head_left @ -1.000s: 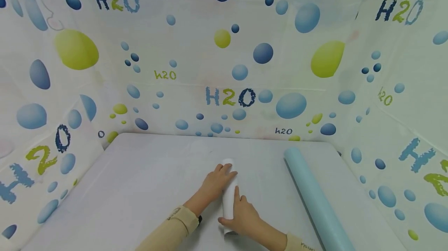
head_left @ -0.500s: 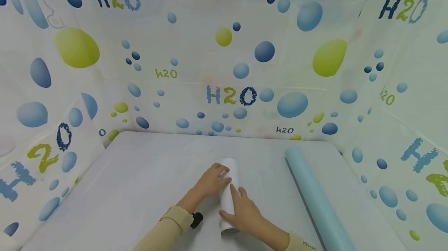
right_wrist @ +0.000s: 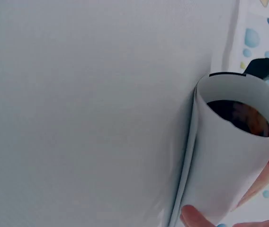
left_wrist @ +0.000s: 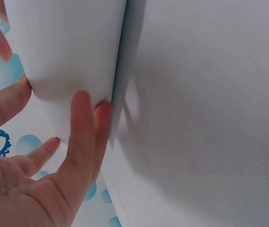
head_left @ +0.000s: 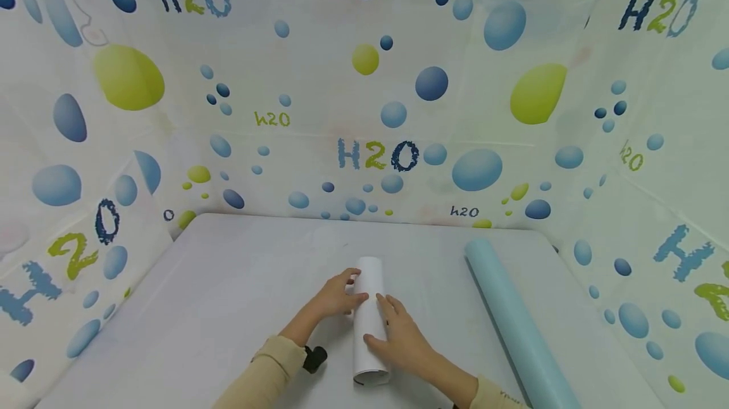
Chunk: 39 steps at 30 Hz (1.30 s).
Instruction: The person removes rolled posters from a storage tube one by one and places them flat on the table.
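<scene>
A hollow white paper roll (head_left: 371,273) lies lengthwise on the white table, its near end facing the front edge. My left hand (head_left: 333,295) holds its left side, with the thumb over the top. In the left wrist view the fingers (left_wrist: 80,127) of that hand curl against the roll (left_wrist: 68,42). My right hand (head_left: 405,336) grips the right side of the roll, its thumb on top and fingertips along the flank. The near opening of the roll (right_wrist: 234,161) shows in the right wrist view, with a loose edge along its side.
A long pale blue roll (head_left: 515,320) lies slantwise on the right of the table (head_left: 228,308). Cloth walls (head_left: 307,67) with blue and green drops stand behind and at both sides. A black wrist device (head_left: 315,359) sits by the left sleeve.
The white roll has shifted slightly left. My left hand has slid from its top to its left side, and my right thumb has moved up along it. The blue roll stays put.
</scene>
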Each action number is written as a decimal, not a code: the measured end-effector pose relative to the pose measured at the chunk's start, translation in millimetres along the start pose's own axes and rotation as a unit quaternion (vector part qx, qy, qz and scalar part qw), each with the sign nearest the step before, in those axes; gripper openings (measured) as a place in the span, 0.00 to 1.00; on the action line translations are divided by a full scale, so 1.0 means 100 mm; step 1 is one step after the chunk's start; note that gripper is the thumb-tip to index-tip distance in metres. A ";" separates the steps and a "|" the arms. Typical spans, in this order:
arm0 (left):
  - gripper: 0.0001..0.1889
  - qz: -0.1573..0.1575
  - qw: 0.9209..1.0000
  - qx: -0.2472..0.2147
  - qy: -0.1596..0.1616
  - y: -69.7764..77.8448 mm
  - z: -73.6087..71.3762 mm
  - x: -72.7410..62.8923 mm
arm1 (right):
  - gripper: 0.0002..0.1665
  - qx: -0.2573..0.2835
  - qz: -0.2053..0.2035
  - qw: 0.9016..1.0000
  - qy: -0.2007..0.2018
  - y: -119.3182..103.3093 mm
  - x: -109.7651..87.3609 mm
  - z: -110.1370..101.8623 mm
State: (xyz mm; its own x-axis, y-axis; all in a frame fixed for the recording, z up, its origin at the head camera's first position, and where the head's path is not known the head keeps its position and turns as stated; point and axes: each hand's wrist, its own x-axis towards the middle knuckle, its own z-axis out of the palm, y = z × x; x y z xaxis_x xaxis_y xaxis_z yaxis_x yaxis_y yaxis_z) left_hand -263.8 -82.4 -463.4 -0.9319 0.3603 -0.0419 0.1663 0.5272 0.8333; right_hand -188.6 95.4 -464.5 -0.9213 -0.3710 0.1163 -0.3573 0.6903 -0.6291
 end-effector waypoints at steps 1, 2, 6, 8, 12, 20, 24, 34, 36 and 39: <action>0.33 -0.015 1.000 -0.022 -0.009 0.00 0.00 0.00 | 0.47 0.015 0.002 1.000 -0.004 0.01 0.00 0.00; 0.34 -0.028 0.999 -0.038 -0.017 0.01 0.00 -0.01 | 0.48 0.031 0.006 0.999 -0.008 0.03 0.01 -0.01; 0.36 -0.064 0.993 -0.091 -0.045 0.04 0.02 -0.03 | 0.51 0.064 0.016 0.998 -0.014 0.08 0.03 -0.01; 0.36 -0.071 0.990 -0.106 -0.055 0.05 0.04 -0.03 | 0.50 0.068 0.012 0.998 -0.007 0.10 0.04 -0.02; 0.36 -0.081 0.983 -0.145 -0.072 0.06 0.09 -0.02 | 0.46 0.054 -0.004 0.998 0.016 0.11 0.05 -0.03; 0.36 -0.076 0.977 -0.187 -0.072 0.02 0.16 0.01 | 0.34 0.042 0.022 0.999 0.019 0.10 0.02 -0.02; 0.35 -0.023 0.995 -0.090 -0.033 0.05 0.19 0.02 | 0.34 0.015 0.026 1.000 -0.006 0.11 0.01 0.00; 0.23 0.194 0.944 0.263 -0.031 0.31 0.33 0.00 | 0.41 0.000 -0.001 1.000 -0.021 0.15 0.01 0.05; 0.22 0.196 0.937 0.283 -0.057 0.35 0.36 -0.01 | 0.40 0.007 0.000 1.000 -0.029 0.16 0.01 0.05; 0.24 0.185 0.932 0.300 -0.078 0.39 0.38 -0.04 | 0.39 0.025 0.008 0.999 -0.047 0.15 0.01 0.05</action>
State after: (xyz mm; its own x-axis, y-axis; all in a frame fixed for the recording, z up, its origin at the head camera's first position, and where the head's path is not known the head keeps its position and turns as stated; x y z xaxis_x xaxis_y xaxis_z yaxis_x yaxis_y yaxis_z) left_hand -241.5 -34.2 -451.1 -0.7241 0.6863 0.0684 0.6616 0.6632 0.3499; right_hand -194.1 102.7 -477.9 -0.9077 -0.4181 0.0346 -0.3322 0.6658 -0.6681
